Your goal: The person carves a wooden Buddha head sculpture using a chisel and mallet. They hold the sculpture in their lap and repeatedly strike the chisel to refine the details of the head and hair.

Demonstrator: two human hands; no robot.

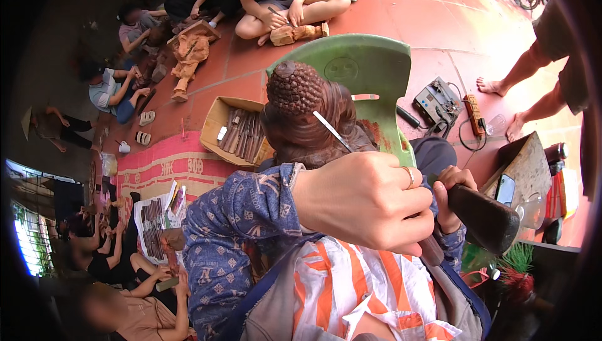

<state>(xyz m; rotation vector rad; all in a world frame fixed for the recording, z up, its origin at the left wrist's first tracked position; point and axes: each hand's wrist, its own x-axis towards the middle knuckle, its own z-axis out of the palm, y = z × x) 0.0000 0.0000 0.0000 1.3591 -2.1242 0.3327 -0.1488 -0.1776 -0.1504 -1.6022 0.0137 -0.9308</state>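
Observation:
A dark brown carved wooden Buddha figure [295, 112], with a curled-knob head, rests on a green plastic chair [373, 58] in front of me. My left hand [370, 206] is closed around a chisel [331, 129]. Its narrow bright blade points up and left across the figure's shoulder, and the dark handle end sticks out below my fist. Beside it, at the right, my right hand [446, 200] grips a dark wooden mallet [486, 218], its thick end toward the lower right. A short pale strip [365, 97] shows beside the figure. Reddish wood shavings [375, 133] lie on the chair.
Left of the figure stands a cardboard box [216, 140] of several chisels, near a red patterned mat [169, 165]. A power box [437, 104] and power strip [475, 115] lie right. Several people sit carving; a bare-legged person [533, 77] stands right, near a wooden box [533, 165] holding a phone.

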